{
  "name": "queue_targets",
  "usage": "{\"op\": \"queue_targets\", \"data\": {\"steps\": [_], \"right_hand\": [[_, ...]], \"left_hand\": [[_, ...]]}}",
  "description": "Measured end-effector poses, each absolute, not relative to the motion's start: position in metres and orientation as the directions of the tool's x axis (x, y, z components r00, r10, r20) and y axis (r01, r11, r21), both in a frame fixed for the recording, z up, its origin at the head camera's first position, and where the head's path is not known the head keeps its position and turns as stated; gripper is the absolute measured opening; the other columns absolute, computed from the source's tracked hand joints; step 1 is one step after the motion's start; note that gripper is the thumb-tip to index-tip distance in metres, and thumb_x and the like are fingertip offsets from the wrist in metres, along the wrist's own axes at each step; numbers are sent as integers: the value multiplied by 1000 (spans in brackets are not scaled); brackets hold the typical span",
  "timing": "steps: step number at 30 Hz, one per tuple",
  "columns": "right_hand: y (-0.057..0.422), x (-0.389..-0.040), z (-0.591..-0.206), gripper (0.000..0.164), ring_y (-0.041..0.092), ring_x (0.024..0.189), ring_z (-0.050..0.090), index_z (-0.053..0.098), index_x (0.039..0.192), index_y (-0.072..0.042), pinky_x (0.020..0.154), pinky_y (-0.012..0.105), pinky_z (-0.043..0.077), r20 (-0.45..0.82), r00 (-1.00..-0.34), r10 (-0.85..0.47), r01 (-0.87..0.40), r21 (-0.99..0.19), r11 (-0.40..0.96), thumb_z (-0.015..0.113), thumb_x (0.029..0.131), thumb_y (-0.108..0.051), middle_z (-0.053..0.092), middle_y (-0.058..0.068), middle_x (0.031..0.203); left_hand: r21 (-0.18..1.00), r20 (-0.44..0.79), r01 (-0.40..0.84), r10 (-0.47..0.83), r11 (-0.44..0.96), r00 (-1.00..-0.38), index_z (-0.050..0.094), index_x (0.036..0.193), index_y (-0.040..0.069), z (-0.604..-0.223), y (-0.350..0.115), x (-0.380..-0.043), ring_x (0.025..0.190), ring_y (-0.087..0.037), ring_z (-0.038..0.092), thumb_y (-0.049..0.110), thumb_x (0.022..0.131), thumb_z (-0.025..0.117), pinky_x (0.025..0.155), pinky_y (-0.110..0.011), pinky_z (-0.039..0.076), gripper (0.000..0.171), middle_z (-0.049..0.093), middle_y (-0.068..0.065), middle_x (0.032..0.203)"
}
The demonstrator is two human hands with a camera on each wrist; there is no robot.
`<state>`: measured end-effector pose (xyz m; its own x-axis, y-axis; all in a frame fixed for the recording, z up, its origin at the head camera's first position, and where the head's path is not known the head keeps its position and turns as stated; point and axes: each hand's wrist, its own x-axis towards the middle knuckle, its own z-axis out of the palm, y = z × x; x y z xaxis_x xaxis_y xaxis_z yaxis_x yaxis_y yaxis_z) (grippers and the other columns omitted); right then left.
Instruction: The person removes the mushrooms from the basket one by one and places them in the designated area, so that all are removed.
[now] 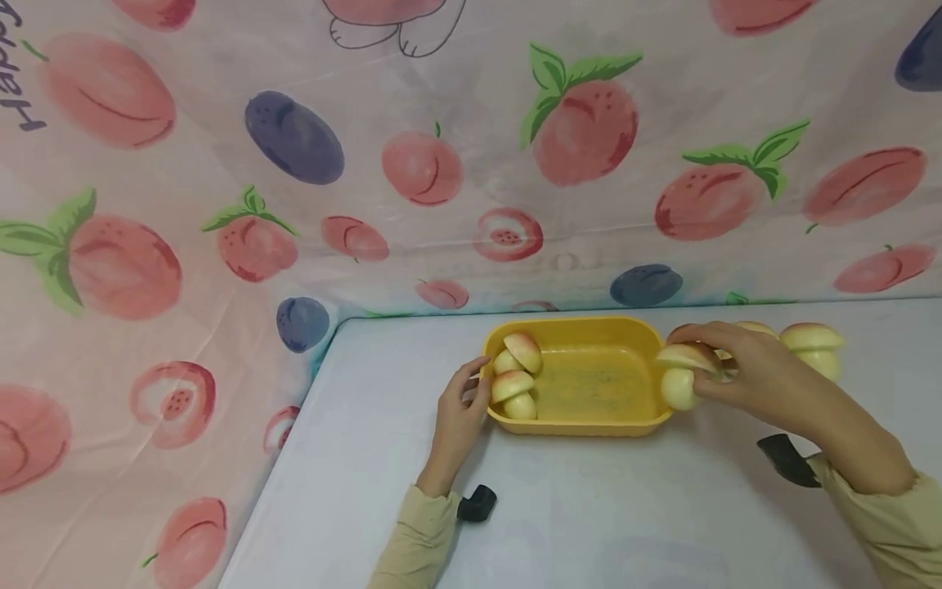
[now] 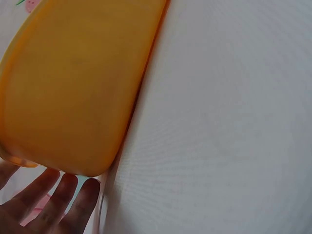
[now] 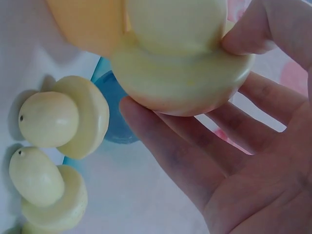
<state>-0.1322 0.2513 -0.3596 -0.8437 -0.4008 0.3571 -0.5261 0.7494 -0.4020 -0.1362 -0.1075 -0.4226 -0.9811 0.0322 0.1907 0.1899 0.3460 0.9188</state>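
Right hand (image 1: 758, 368): grasping one mushroom (image 1: 679, 388) between thumb and fingers. The piece is held cap uppermost, stem down, at the right end of the yellow tray (image 1: 596, 384); whether it touches the rim cannot be told.

Left hand (image 1: 459, 417): released, fingers extended and placed against the outside of the tray's left end.

Tray contents: two pieces, both at the left end. The rear mushroom (image 1: 523, 352) lies tilted; the front mushroom (image 1: 515, 384) is just beside it, also leaning, its stem toward the near side.

Outside the tray, to its right and partly behind the right hand, further mushrooms rest on the worktop (image 1: 589, 507). The right wrist view shows two of these side by side, an upper mushroom (image 3: 63, 117) and a lower mushroom (image 3: 46, 187), with part of another at the bottom edge.

Surroundings: a fruit-printed sheet (image 1: 471, 98) hangs behind and to the left. Both sleeves (image 1: 419, 532) are beige.
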Motion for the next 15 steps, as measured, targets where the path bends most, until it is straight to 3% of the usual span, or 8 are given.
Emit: {"op": "queue_targets", "data": {"steps": [3, 8, 15], "right_hand": [[255, -131, -361, 42, 1, 84, 48, 71, 107, -24, 76, 14, 47, 356, -851, -387, -516, -424, 744, 77, 73, 0, 61, -16, 93], [261, -127, -366, 35, 0, 85, 46, 71, 101, -17, 75, 16, 47, 361, -862, -357, -491, -412, 767, 80, 71, -1, 58, -11, 88], [267, -123, -373, 41, -2, 88, 42, 70, 107, -13, 74, 17, 47, 365, -861, -355, -491, -412, 768, 83, 70, -3, 58, -8, 92]], "left_hand": [[921, 191, 191, 32, 340, -981, 58, 135, 2, -422, -107, -136, 111, -33, 61, 7, 103, 52, 85, -37, 54, 33, 58, -15, 137], [921, 196, 195, 32, 337, -980, 58, 134, 1, -422, -107, -135, 112, -33, 61, 6, 102, 52, 86, -40, 54, 33, 58, -16, 137], [924, 189, 191, 38, 332, -981, 58, 135, 1, -421, -107, -134, 112, -33, 61, 7, 102, 51, 86, -38, 54, 34, 58, -15, 137]]}}
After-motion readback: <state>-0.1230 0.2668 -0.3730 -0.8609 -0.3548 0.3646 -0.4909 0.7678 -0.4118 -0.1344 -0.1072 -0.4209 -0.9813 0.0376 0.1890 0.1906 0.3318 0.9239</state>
